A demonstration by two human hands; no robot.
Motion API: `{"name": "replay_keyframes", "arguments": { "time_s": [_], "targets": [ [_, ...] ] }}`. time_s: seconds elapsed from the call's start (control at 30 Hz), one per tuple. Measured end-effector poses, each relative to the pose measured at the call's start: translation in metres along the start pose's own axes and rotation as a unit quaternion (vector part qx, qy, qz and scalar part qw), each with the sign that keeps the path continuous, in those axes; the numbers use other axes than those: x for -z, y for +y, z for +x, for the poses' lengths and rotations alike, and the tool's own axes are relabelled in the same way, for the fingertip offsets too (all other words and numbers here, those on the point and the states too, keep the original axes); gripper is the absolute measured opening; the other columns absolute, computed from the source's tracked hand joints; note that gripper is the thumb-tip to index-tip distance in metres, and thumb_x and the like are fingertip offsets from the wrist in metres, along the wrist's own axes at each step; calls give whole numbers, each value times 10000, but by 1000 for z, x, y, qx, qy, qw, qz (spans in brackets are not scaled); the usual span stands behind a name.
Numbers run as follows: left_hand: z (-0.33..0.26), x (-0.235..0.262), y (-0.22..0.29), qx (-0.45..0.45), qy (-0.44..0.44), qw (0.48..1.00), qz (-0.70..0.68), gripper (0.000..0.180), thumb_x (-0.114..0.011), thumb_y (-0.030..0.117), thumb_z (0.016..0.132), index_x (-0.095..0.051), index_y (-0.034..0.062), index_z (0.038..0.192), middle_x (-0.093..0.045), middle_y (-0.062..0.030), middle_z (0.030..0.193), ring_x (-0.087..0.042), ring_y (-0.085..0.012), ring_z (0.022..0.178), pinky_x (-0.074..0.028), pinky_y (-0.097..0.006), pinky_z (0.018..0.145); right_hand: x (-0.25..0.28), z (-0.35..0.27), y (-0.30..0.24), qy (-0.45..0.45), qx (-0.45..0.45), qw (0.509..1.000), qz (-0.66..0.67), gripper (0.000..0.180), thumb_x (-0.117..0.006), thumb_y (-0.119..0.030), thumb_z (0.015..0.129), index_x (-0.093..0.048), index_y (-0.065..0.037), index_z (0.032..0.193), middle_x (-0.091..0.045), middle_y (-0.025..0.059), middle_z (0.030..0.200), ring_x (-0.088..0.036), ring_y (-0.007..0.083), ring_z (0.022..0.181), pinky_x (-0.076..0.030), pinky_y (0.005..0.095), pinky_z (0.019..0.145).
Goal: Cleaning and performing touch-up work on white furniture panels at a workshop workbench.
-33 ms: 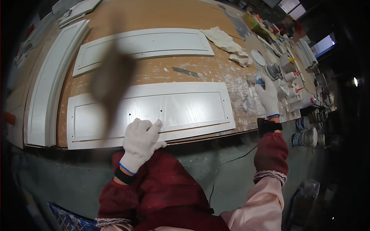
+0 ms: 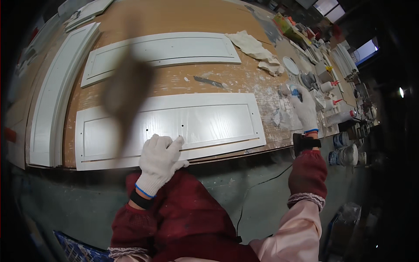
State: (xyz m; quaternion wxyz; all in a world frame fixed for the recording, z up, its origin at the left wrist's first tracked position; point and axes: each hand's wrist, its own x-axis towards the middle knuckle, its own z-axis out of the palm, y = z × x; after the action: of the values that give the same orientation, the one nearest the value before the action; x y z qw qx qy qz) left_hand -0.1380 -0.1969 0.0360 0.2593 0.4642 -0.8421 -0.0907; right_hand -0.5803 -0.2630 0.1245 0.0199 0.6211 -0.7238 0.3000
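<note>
The left hand (image 2: 159,162), in a white knit glove, lies palm down on the near rail of a white-painted cabinet door panel (image 2: 209,122) that rests flat along the front edge of the workbench (image 2: 174,83). Its fingers (image 2: 165,143) are laid close together and nearly flat, tips pointing away from the body — they press on the panel and grip nothing. The panel's recessed centre field begins just beyond the fingertips, and two small drilled holes sit just past them, one to the left and one directly ahead. The panel runs well out to either side of the fingers, farther to the right. The right hand (image 2: 305,111), also gloved in white, is stretched out over the right end of the bench, well apart from the panel's right edge. Its fingers (image 2: 300,97) curl around a small object with a blue part (image 2: 295,92); whether they pinch it or merely touch it cannot be told. Beyond those fingertips stand small pots and white bottles with red nozzles (image 2: 328,86). Farther up the bench, past the left fingertips, a second white panel (image 2: 161,52) lies flat, with a crumpled rag (image 2: 255,50) at its right end — both untouched.
</note>
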Motion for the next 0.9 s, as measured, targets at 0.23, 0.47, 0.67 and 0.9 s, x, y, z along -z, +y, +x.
{"name": "replay_keyframes", "arguments": {
  "time_s": [0.23,0.47,0.67,0.9],
  "targets": [
    [4,-3,6,14,6,1000,-6,658,-843,347,507,-638,140,1096,-551,-14,844,-516,-242,810,-426,-373,736,14,23,43,31,-70,997,-23,391,-641,-185,829,-621,-46,1193,-677,156,957,-641,268,887,-486,352,792],
    [4,-4,6,12,-3,1000,4,609,-813,426,536,-656,130,1044,-542,-18,794,-518,-248,772,-427,-379,689,-16,61,78,36,-37,984,-170,362,-623,-194,802,-651,-47,1131,-679,206,972,-652,360,909,-490,404,806],
    [2,-15,1,-34,81,994,65,611,-650,612,687,-668,82,989,-519,-34,734,-519,-250,676,-427,-372,583,-38,79,83,21,-51,979,-195,297,-621,-192,770,-673,-95,1046,-664,226,950,-621,406,934,-477,465,818],
    [7,-15,3,-40,81,992,83,629,-613,636,722,-672,61,969,-512,-41,706,-527,-248,645,-433,-368,564,-49,83,100,-35,-54,981,-185,243,-628,-162,755,-691,-77,973,-665,231,958,-622,400,956,-479,448,823]
  ]
}}
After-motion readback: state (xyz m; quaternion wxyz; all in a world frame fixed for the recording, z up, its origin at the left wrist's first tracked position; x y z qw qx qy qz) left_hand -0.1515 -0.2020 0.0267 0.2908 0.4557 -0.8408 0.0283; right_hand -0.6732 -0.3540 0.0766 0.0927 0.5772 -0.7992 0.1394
